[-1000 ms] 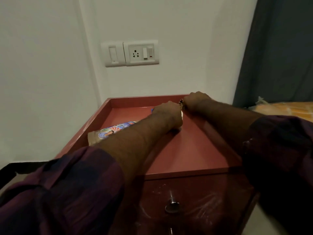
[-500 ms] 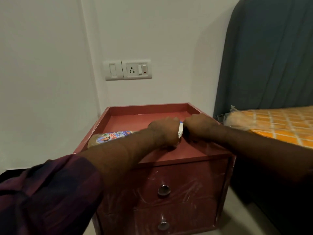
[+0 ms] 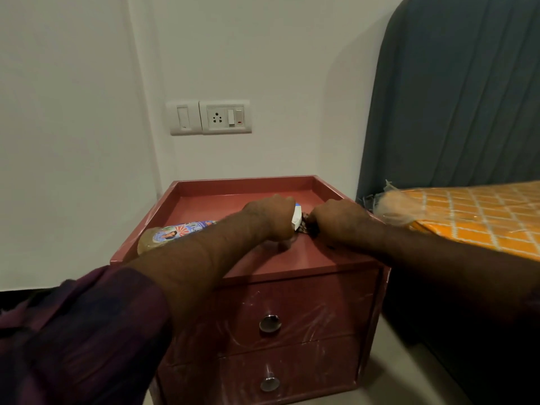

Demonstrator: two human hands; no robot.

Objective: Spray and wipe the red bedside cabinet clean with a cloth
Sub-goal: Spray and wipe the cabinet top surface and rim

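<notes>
Beside bed (image 3: 482, 220), red cabinet (image 3: 248, 182), perhaps smeared

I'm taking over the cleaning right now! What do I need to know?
Left hand grips the spray bottle by its neck, held almost flat over the red bedside cabinet top.
Right hand grips a dark patterned cloth, bunched on the top beside the white nozzle.
Done: nothing clearly wiped yet.
Left: spray, wipe the top, then the smeared drawer fronts.

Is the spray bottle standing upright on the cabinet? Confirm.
No, the spray bottle lies on its side on the red cabinet top.
</notes>
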